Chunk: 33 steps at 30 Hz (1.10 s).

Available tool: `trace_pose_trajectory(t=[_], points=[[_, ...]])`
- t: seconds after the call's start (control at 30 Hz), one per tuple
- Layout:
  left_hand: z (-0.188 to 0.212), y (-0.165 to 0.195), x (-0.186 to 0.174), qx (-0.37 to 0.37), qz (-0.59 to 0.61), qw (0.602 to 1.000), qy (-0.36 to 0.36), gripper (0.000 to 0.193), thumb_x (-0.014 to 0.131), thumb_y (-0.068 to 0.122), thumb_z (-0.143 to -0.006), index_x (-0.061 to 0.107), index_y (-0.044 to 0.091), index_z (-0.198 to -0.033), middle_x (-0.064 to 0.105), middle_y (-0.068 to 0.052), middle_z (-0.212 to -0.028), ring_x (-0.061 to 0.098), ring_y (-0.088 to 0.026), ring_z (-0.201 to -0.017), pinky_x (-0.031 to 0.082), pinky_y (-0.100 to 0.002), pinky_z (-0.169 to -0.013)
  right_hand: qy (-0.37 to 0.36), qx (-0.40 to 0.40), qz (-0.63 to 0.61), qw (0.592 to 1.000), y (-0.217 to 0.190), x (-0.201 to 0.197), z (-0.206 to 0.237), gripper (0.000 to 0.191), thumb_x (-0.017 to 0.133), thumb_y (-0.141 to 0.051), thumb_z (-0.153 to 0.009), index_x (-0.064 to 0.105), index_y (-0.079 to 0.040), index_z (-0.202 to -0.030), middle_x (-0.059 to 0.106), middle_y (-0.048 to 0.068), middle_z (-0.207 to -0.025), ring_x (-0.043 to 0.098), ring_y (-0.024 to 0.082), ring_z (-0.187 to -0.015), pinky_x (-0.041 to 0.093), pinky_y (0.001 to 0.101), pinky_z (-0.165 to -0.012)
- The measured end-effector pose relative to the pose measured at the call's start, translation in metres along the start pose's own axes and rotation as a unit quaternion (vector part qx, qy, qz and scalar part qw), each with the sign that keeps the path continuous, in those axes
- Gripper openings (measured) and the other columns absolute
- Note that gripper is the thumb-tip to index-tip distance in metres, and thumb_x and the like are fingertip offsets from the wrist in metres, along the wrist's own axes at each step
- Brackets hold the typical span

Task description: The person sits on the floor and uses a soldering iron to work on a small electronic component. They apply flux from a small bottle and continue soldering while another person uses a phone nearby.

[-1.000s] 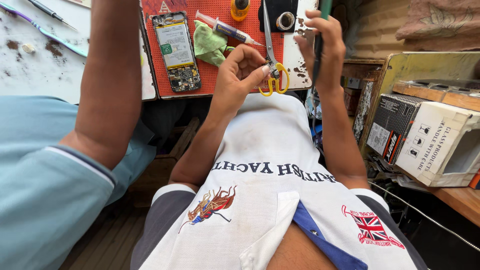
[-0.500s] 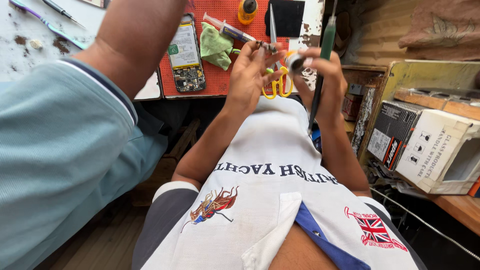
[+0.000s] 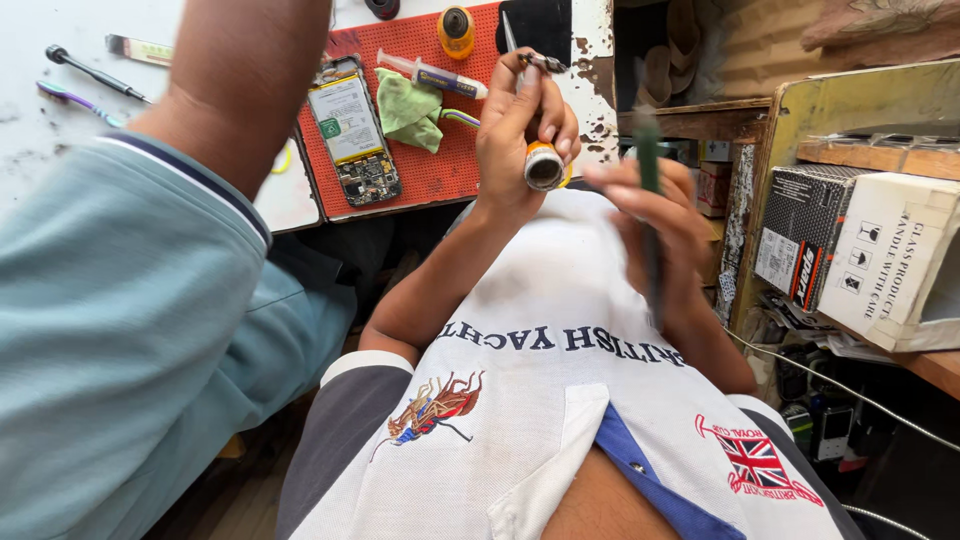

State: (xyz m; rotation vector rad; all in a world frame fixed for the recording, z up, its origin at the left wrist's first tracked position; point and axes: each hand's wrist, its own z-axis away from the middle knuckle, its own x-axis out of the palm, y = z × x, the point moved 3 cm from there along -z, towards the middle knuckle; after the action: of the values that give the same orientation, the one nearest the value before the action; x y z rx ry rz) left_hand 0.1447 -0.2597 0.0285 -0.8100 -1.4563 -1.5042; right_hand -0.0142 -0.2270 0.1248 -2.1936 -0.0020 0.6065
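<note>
- A white, stained counter (image 3: 60, 120) fills the upper part of the head view, with a red work mat (image 3: 440, 170) laid on it; wooden shelving on the right carries cardboard boxes (image 3: 880, 250).
- On the mat lies an opened phone (image 3: 352, 135) with its back off, circuit board showing at the near end. Just beside it sits a crumpled green cloth (image 3: 412, 108), and a syringe (image 3: 432, 75) lies near the cloth's far edge. A small orange-capped bottle (image 3: 456, 30) stands at the mat's far edge.
- The person's left hand (image 3: 525, 125) is raised over the mat's right edge, fingers curled around a small round container with an orange rim (image 3: 544, 165), its open face turned toward the camera. The same hand seems to pinch tweezers (image 3: 522, 55) between thumb and forefinger, though the view there is crowded.
- The right hand (image 3: 660, 235) is closed around a dark green-handled tool (image 3: 650, 170), held roughly upright just beside the container; it is blurred.
- On the left, another person's arm in a teal sleeve (image 3: 130, 330) reaches over the counter; that hand is out of view.
- A screwdriver (image 3: 90, 70) and a purple toothbrush (image 3: 80, 102) lie on the bare counter, well apart from the mat.
</note>
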Motion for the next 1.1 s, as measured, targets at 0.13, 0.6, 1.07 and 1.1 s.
trace_pose_trajectory(t=[0.13, 0.6, 1.07, 1.1], points=[[-0.005, 0.015, 0.004, 0.046, -0.027, 0.998, -0.010, 0.015, 0.040, 0.020, -0.117, 0.047, 0.009, -0.124, 0.043, -0.005, -0.073, 0.052, -0.019, -0.061, 0.049, -0.032, -0.059, 0.032, -0.030, -0.064, 0.997, -0.010, -0.029, 0.013, 0.043, 0.065, -0.038, -0.099, 0.064, -0.003, -0.124, 0.071, 0.007, -0.097, 0.064, 0.025, -0.090, 0.053, 0.0384, -0.079], [-0.004, 0.009, 0.011, 0.089, -0.069, 0.993, -0.027, 0.014, 0.039, 0.018, -0.118, 0.046, 0.008, -0.127, 0.044, -0.008, -0.072, 0.051, -0.018, -0.054, 0.048, -0.029, -0.055, -0.061, 0.013, 0.064, 0.996, -0.022, -0.010, 0.000, 0.021, 0.074, -0.007, -0.103, 0.070, 0.005, -0.119, 0.067, 0.015, -0.104, 0.066, 0.026, -0.087, 0.056, 0.0356, -0.072], [-0.005, 0.006, 0.003, 0.078, -0.081, 0.993, -0.023, 0.017, 0.039, 0.020, -0.118, 0.046, 0.010, -0.129, 0.043, -0.008, -0.068, 0.052, -0.018, -0.054, 0.049, -0.029, -0.053, -0.074, 0.016, 0.070, 0.995, -0.020, -0.002, -0.008, 0.021, 0.076, -0.003, -0.102, 0.069, 0.004, -0.120, 0.067, 0.014, -0.105, 0.066, 0.027, -0.090, 0.056, 0.0379, -0.079], [-0.005, 0.006, 0.003, 0.075, -0.081, 0.994, -0.023, 0.017, 0.039, 0.020, -0.118, 0.046, 0.010, -0.129, 0.043, -0.008, -0.068, 0.052, -0.018, -0.055, 0.049, -0.029, -0.053, -0.072, 0.016, 0.070, 0.995, -0.020, -0.002, -0.008, 0.020, 0.076, -0.003, -0.102, 0.070, 0.004, -0.120, 0.067, 0.014, -0.105, 0.066, 0.027, -0.090, 0.056, 0.0377, -0.078]])
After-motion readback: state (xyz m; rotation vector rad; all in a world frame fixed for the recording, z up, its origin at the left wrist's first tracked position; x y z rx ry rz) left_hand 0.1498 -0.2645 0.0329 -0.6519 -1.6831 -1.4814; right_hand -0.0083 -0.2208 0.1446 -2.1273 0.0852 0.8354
